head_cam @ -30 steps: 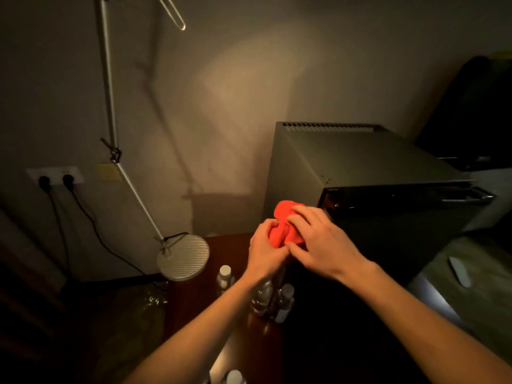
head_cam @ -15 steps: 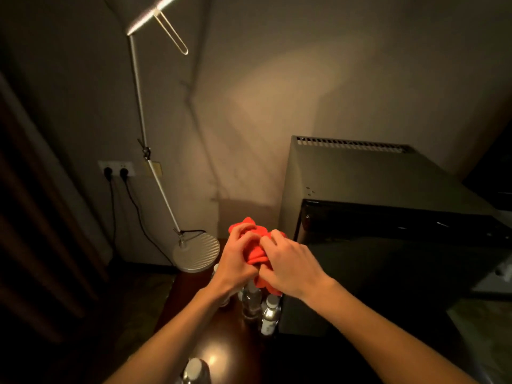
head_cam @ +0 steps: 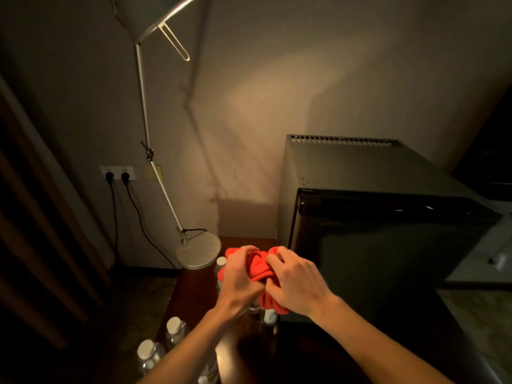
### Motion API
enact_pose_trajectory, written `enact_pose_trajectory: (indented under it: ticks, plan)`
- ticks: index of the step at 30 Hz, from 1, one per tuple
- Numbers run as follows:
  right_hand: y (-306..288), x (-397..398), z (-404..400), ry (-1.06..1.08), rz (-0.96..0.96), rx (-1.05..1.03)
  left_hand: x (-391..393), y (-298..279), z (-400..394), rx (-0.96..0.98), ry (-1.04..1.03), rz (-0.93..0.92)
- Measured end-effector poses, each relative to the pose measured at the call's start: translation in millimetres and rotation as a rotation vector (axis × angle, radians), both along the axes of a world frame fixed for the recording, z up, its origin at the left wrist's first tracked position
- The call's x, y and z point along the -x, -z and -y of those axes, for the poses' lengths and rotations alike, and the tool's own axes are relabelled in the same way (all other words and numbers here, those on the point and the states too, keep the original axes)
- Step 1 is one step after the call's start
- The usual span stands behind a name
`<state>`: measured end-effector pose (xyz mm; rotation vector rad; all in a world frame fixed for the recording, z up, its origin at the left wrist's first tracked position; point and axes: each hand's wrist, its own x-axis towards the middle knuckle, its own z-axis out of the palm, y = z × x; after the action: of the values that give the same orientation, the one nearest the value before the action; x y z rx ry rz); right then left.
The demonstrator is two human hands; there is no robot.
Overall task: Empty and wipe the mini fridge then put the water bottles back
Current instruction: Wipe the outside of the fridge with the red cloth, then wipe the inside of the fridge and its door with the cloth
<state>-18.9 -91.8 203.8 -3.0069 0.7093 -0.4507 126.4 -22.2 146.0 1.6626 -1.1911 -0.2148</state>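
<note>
Mini fridge (head_cam: 368, 217) sits closed on the counter (head_cam: 194, 297), bottles (head_cam: 174, 329) out beside it — my left hand (head_cam: 239, 282) and right hand (head_cam: 297, 281) both grip the bunched red cloth (head_cam: 259, 268); next, judged: open door, wipe inside.

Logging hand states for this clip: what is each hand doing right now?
Left hand: closed, fingers curled round the red cloth.
Right hand: closed, also gripping the red cloth.

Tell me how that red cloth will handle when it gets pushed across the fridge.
Probably floppy: the red cloth is bunched in folds between the left hand and right hand. Likely light, since a tail hangs limp below. It would crumple rather than slide flat.
</note>
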Motion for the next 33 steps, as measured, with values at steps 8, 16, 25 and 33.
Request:
enact_pose_trajectory:
  ticks: [8, 16, 25, 33]
  plan:
    - [25, 14, -22, 0.075, 0.1, 0.118, 12, 20, -13, -0.068, 0.085, 0.237]
    - [66, 22, 6, 0.019, 0.202, 0.172, 18, 43, 5, 0.078, -0.003, 0.356]
    - [104, 39, 25, -0.12, 0.324, 0.305, 30, 80, 10, 0.268, -0.085, 0.331]
    - [98, 61, 24, -0.163, 0.39, 0.32, 60, 83, 10, 0.458, -0.161, 0.344]
